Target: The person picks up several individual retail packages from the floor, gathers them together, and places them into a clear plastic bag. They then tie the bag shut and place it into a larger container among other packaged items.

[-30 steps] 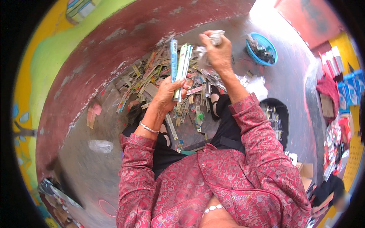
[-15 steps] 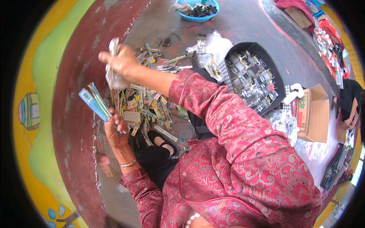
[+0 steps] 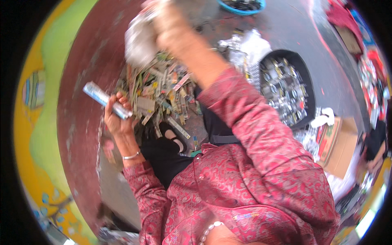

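Observation:
My left hand [image 3: 118, 116] is closed around a narrow blue-and-white packet [image 3: 96, 93], held at a slant above the floor by the dark red wall. Up at the top, my right hand [image 3: 168, 25] is smeared by motion. A crumpled whitish plastic bag [image 3: 140, 43] hangs from it; what the bag contains cannot be made out. Below and between both hands lies a heap of narrow printed packets and strips [image 3: 157, 92], spread over the floor beside my shoe [image 3: 173, 134].
To the right, a black tub [image 3: 309, 87] holds many small clear packs. A cardboard box [image 3: 341, 149] and clear plastic packs [image 3: 305, 141] are near it. White plastic [image 3: 256, 44] lies beyond the heap. A blue basket [image 3: 245, 11] of dark items stands far off. Another person [image 3: 373, 147] shows at the right.
My right hand has swung up and away with the plastic bag. My left hand has turned the blue packet flatter, its strips now closer together. The whole view has shifted a little.

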### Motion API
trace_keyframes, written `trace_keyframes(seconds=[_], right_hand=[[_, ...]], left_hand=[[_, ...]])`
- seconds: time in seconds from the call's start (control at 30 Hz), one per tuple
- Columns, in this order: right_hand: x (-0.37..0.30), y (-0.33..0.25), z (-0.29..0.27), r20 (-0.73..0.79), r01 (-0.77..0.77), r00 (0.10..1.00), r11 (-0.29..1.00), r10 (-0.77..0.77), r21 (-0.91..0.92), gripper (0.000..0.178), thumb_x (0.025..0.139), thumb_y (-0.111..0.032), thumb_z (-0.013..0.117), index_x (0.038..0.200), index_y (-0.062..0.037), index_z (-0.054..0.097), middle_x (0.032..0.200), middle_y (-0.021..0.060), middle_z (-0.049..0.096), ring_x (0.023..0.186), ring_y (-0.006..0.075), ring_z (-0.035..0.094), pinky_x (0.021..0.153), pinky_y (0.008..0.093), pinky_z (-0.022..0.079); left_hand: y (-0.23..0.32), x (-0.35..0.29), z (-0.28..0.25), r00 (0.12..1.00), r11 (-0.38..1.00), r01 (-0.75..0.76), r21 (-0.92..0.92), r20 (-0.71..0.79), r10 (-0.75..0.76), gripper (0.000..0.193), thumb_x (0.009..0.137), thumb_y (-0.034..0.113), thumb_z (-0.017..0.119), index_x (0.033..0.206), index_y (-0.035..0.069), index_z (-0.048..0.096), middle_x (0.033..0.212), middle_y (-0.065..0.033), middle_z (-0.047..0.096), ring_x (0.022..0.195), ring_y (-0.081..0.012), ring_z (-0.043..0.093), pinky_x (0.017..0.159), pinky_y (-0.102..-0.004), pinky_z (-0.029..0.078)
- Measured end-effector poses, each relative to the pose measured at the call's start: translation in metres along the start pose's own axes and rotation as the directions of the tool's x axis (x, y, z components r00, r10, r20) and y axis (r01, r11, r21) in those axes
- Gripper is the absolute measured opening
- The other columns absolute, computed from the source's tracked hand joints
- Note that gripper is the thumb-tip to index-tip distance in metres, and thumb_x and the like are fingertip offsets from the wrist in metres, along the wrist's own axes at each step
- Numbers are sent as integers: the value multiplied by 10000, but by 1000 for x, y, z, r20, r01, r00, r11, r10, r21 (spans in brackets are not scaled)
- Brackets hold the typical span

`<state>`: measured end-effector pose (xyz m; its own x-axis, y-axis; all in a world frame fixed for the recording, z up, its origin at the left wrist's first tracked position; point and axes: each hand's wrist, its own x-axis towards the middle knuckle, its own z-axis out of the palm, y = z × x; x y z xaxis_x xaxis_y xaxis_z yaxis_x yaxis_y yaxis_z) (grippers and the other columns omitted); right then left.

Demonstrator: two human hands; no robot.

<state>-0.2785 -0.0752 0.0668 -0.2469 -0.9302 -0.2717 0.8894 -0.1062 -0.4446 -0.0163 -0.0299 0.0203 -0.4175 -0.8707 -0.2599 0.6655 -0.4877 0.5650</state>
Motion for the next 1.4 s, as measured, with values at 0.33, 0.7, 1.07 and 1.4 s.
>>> trace_keyframes(seconds=[0.33,0.7,1.07,1.4], right_hand=[[53,20,-78,136,-56,965,685,224,-727,255,706,-82,659,941,-19,585,810,81,616,706,173,591,602,300,475],[118,184,-177,73,336,875,-490,480,-804,697,636,-524,666,1010,59,584,956,282,590,914,363,589,783,387,459],[61,143,-110,651,-429,91,620,753,-657,589,887,-400,448,1313,-7,342,1325,165,396,1205,243,403,981,326,324],[17,33,-105,664,-104,660,918,352,-383,263,853,-185,507,833,56,610,892,161,636,810,253,613,729,339,492]], left_hand=[[19,9,-48,990,991,-44,-125,-136,27,178,880,139,520,983,-6,530,571,37,296,438,-53,272,382,-197,238],[30,3,-61,951,963,-144,-228,-301,71,185,912,146,451,988,-21,467,625,22,312,511,-56,315,416,-184,278],[-51,38,-13,925,924,379,44,-5,-380,292,921,344,412,835,67,445,563,-6,353,437,-109,329,381,-226,279],[-110,70,22,942,894,252,370,119,-315,624,828,431,560,1197,-48,408,1096,-161,521,1023,-253,477,876,-352,404]])
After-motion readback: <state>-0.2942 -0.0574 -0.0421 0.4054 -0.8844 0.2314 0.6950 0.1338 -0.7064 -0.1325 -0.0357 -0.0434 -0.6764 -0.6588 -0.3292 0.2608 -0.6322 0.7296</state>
